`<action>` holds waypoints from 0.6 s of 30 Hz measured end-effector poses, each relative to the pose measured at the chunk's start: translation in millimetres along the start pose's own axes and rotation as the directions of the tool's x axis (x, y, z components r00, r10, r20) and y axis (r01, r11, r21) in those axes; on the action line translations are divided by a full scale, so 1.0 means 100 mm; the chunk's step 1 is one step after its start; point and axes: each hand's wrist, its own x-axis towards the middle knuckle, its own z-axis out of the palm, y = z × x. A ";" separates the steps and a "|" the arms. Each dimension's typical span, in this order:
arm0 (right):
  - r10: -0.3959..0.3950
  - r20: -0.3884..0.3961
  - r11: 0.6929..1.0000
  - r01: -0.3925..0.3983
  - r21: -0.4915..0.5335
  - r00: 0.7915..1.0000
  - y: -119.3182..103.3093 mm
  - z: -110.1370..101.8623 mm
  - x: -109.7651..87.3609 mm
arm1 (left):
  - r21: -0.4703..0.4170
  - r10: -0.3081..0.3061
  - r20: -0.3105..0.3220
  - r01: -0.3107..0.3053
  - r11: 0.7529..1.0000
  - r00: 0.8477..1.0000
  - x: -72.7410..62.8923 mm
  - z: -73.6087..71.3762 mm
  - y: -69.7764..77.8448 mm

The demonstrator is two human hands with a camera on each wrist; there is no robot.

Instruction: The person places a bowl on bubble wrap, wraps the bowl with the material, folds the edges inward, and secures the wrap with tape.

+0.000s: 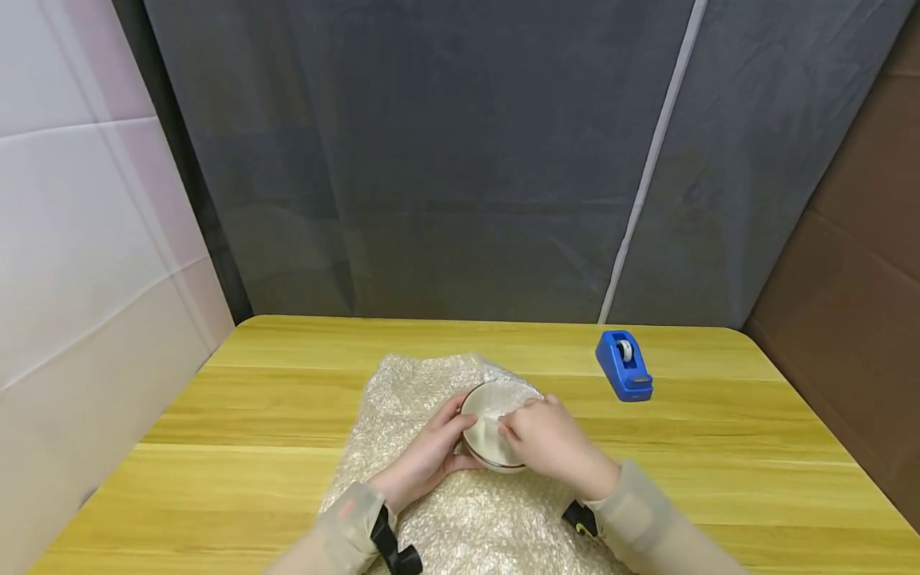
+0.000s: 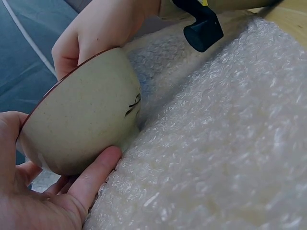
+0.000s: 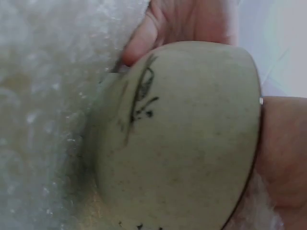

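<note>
Cream-coloured and speckled, a bowl point(image 2: 84, 110) with a dark rim and black painted marks sits on or just above a sheet of bubble wrap point(image 1: 402, 407), gripped at its side by the left hand point(image 1: 434, 447). The right hand point(image 1: 553, 443) bends its fingers over the bowl's mouth, hiding part of the inside, so whether they pinch anything cannot be told. Farther back on the yellow wood-grain surface point(image 1: 244, 415), a blue tape dispenser point(image 1: 624, 367) stands well apart to the right, before a dark grey curtain point(image 1: 460, 160).
</note>
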 end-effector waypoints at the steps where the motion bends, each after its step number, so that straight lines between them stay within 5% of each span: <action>1: 0.004 -0.005 1.000 -0.004 -0.007 1.000 -0.01 0.01 0.00 | -0.001 0.000 0.000 0.000 1.000 1.000 0.00 0.00 0.00; 18: 0.009 0.068 1.000 -0.007 -0.031 0.998 0.00 0.01 -0.01 | 0.001 0.004 0.013 -0.004 1.000 1.000 -0.01 0.01 0.03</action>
